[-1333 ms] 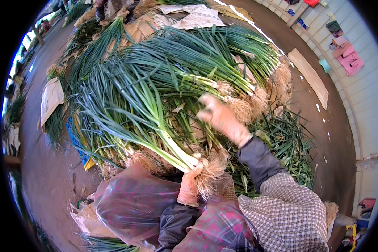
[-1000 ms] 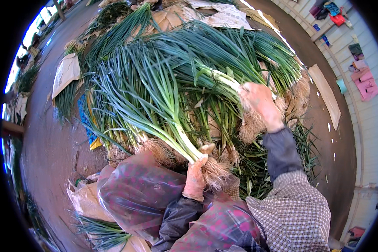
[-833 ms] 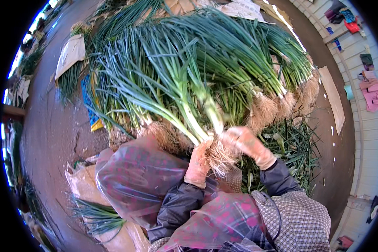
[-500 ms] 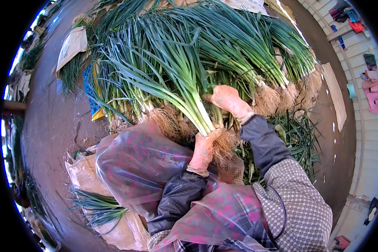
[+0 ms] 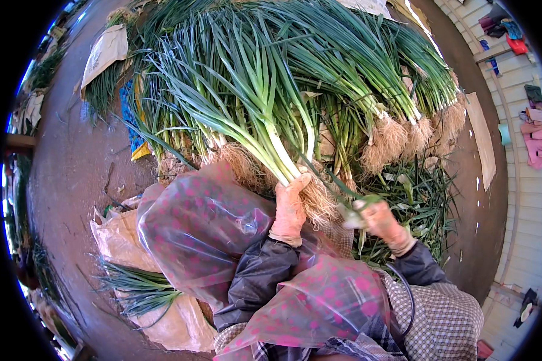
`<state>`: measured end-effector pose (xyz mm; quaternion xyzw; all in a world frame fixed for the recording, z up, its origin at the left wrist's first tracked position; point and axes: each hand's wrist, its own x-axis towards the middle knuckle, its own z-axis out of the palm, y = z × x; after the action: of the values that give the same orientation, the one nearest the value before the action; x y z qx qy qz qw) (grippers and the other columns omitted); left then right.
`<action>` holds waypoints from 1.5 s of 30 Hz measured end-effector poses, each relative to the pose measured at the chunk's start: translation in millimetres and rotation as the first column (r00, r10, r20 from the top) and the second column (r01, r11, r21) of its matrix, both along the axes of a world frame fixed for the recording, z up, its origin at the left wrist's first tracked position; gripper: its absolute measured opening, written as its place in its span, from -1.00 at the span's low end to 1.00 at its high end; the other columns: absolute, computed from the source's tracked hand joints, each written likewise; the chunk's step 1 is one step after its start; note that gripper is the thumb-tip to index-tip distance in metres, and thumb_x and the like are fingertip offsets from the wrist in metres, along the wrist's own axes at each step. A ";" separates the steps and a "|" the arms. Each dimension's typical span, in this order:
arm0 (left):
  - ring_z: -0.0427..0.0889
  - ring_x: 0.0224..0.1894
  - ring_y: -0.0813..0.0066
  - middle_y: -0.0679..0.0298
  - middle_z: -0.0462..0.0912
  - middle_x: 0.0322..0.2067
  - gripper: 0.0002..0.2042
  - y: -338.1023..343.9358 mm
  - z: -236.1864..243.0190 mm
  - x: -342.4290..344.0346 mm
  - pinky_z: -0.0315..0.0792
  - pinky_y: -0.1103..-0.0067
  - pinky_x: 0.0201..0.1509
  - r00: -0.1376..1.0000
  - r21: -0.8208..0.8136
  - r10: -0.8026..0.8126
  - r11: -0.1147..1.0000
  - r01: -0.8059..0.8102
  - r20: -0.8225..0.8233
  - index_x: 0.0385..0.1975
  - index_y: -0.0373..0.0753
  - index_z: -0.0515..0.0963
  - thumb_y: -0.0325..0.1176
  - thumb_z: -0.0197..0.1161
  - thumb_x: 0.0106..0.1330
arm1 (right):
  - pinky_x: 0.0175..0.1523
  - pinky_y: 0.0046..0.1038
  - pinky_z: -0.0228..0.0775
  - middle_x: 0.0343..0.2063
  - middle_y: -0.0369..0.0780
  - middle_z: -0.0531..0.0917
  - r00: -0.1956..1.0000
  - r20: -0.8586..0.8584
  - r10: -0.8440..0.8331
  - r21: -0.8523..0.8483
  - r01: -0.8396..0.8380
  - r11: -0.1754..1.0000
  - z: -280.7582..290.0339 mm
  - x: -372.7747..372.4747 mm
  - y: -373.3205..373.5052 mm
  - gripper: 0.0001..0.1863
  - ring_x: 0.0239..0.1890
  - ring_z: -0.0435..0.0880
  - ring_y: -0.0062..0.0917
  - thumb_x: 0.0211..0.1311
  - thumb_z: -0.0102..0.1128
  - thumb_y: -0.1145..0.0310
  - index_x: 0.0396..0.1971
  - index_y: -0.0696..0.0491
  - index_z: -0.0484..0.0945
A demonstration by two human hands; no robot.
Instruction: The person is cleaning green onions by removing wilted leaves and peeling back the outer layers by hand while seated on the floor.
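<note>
My left hand (image 5: 289, 207), in a pinkish glove, is wrapped round the white lower stems of a few large green onions (image 5: 275, 148). Their green tops fan out over the heap ahead, and their pale roots (image 5: 320, 201) hang beside the hand. To the right of those roots, my right hand (image 5: 384, 227), also gloved, is closed on a peeled-off leaf (image 5: 341, 186). That leaf trails back toward the stems, and its end at the fingers is blurred. A clear plastic sheet with pink dots (image 5: 205, 222) covers my lap under both forearms.
A big heap of green onions (image 5: 223, 66) lies ahead, with tied bunches showing hairy roots (image 5: 384, 143) at the right. Stripped leaves (image 5: 406, 210) pile up by my right hand. A tan sack (image 5: 174, 325) with onion tops sits at my left. Clothes (image 5: 536, 141) hang along the right wall.
My right hand has come down and toward me from the stems, pulling a leaf away. My left hand has stayed on the onions and shifted slightly, the stems now spreading apart more.
</note>
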<state>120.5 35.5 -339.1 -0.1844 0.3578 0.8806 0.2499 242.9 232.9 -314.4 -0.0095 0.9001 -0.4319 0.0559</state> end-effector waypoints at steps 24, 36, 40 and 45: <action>0.63 -0.32 0.44 0.22 0.62 -0.32 -0.76 -16.7 3.2 4.0 0.53 0.57 -0.24 0.992 0.246 -0.076 0.968 0.048 0.104 -0.12 -0.40 0.51 -0.47 0.10 0.24 | -0.67 -0.56 0.31 -0.74 -0.27 0.52 0.848 -0.529 -0.035 0.348 0.255 0.902 -77.3 -164.8 -58.6 -0.74 -0.72 0.51 -0.61 0.30 0.06 0.27 -0.54 0.10 0.51; 0.60 -0.37 0.44 0.23 0.58 -0.37 -0.75 -11.3 4.8 4.4 0.51 0.56 -0.27 0.994 0.193 -0.081 0.979 0.066 0.069 -0.13 -0.43 0.49 -0.42 0.07 0.28 | -0.40 -0.64 0.22 -0.56 -0.40 0.51 0.869 0.452 -0.204 -0.751 0.493 0.440 -27.3 -241.5 -49.2 -0.50 -0.55 0.35 -0.69 0.35 0.00 0.00 -0.13 0.19 0.60; 0.59 -0.30 0.51 0.28 0.60 -0.31 -0.74 -21.1 -0.7 2.8 0.47 0.61 -0.17 0.998 0.144 -0.048 0.989 0.043 0.031 -0.12 -0.41 0.54 -0.40 0.08 0.28 | -0.47 -0.56 0.27 -0.59 -0.36 0.53 0.751 0.464 -0.469 -0.640 0.650 0.408 -17.7 -223.8 -83.7 -0.56 -0.59 0.41 -0.66 0.36 -0.04 0.05 -0.33 0.15 0.62; 0.61 -0.33 0.48 0.26 0.62 -0.34 -0.76 -9.9 -0.4 1.9 0.49 0.58 -0.21 0.997 0.071 0.007 0.997 -0.012 0.081 -0.17 -0.40 0.55 -0.42 0.08 0.26 | -0.50 -0.46 0.29 -0.65 -0.29 0.46 0.918 -0.211 -0.336 -0.117 0.318 0.941 -103.7 -151.5 -49.6 -0.58 -0.61 0.40 -0.54 0.40 -0.12 0.14 -0.31 0.21 0.54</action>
<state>122.4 25.5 -339.5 -0.2124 0.3149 0.8859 0.2664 91.5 183.4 -418.1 0.0894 0.8714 -0.4669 -0.1213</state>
